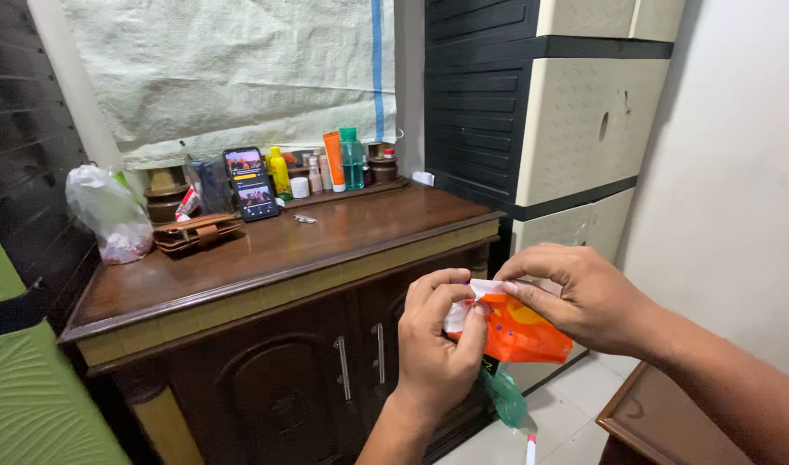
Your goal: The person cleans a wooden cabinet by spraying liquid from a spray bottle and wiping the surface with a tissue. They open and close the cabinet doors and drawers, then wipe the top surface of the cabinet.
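Item: orange sachet point(519, 331), held in the air in front of the wooden cabinet point(265, 258).
Axis: long axis roughly level, white torn end toward upper left, far end dipping right.
Left hand point(437, 340): wrist below, fingers curled up, pinched shut on the sachet's white corner.
Right hand point(584, 297): reaching in from the right, palm down, fingertips clamped on the top edge.
Hands: nearly touching.
Cabinet top: phone point(250, 183), bottles point(343, 159), brown wallet point(196, 232).

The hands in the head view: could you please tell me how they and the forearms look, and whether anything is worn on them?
Both the left hand and the right hand are bare: no gloves, rings, watch or bands show. Both forearms are bare too, with no sleeve reaching into view. Fingernails are short and unpainted.
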